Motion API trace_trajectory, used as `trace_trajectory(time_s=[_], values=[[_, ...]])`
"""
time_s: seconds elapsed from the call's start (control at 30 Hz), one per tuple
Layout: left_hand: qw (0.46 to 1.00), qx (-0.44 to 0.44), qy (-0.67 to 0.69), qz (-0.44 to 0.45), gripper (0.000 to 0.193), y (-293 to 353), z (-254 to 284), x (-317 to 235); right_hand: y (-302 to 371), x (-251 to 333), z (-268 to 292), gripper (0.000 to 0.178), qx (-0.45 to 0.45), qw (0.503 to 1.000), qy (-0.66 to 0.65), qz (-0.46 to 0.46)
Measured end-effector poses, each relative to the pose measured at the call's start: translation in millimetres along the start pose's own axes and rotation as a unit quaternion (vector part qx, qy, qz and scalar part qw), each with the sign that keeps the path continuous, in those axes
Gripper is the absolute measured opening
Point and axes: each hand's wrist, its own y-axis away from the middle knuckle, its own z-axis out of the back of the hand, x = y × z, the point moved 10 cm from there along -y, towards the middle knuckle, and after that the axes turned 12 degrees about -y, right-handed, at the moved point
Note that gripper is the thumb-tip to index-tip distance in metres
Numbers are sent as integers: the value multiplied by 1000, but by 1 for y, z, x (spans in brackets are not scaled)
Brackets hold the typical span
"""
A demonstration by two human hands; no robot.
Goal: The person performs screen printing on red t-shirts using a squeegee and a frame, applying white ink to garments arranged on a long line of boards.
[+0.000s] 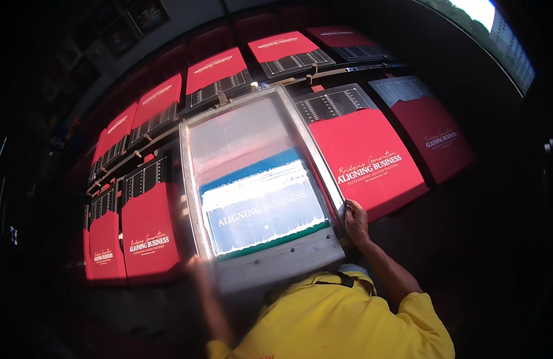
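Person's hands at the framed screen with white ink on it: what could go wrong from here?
- White ink lies ragged across the screen; if wet, it might smear should the frame shift.
- The left hand is blurred at the frame's left side, so its hold is unclear; an uneven hold could skew the frame.
- The right hand is close to the printed red panel and might smudge it.

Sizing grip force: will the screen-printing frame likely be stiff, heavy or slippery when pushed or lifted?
The frame is probably stiff: straight rails surround the mesh. It may feel bulky, given its wide span. The mesh looks thin and see-through, so might give if pressed; white smears could be slick if wet.
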Motion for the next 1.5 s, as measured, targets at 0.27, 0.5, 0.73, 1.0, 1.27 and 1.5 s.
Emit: trace_trajectory(time_s=[0.27, 0.5, 0.73, 1.0, 1.27, 1.5], values=[[998, 57, 13, 4, 40, 114, -140, -91, -91, -34, 190, 25, -23, 998, 37, 46], [997, 61, 21, -33, 36, 171, -249, -123, -142, -60, 312, 25, -40, 997, 64, 10], [996, 68, -22, -57, 38, 183, -294, -149, -172, -83, 347, 26, -32, 997, 63, -28], [996, 71, -16, -43, 41, 161, -314, -147, -203, -94, 341, 25, -22, 997, 62, 27], [997, 60, -25, -46, 39, 163, -307, -172, -211, -88, 335, 24, -26, 996, 78, 42], [993, 103, -51, 25, 35, 162, -316, -141, -219, -104, 336, 25, -23, 996, 81, 36]])
